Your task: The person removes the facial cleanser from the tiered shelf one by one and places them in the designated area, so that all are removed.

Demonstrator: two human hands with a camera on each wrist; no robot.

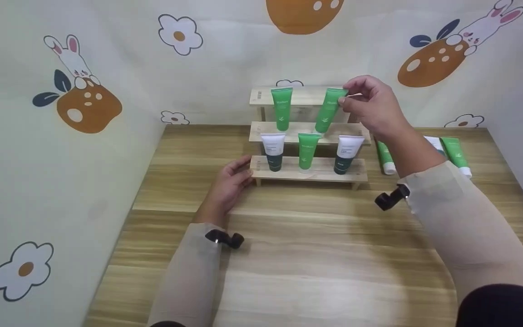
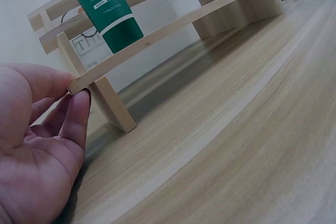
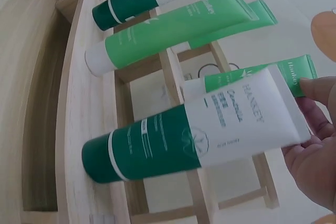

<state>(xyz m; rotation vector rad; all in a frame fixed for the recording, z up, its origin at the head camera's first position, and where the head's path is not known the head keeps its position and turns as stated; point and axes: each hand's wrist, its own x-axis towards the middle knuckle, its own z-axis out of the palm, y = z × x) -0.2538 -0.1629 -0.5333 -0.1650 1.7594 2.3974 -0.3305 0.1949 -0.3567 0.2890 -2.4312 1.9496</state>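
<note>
A three-tier wooden rack (image 1: pixel 261 173) stands on the table. My left hand (image 1: pixel 230 185) pinches the left end of its lowest shelf between thumb and fingers, plain in the left wrist view. With thumb and fingers my right hand (image 1: pixel 375 106) pinches the top edge of a green tube (image 1: pixel 328 111), which leans slightly over the middle shelf, cap down. Left of it on that shelf stands another green tube (image 1: pixel 282 110). On the lowest shelf are a white and dark green tube (image 1: pixel 274 152), a green tube (image 1: pixel 307 152) and a second white and dark green tube (image 1: pixel 347 154).
Right of the rack, partly behind my right forearm, lie a green tube (image 1: pixel 385 158), a white tube (image 1: pixel 434 143) and another green tube (image 1: pixel 456 156). A printed cloth wall (image 1: pixel 225 72) rises close behind the rack. The wooden table (image 1: pixel 316 245) extends in front.
</note>
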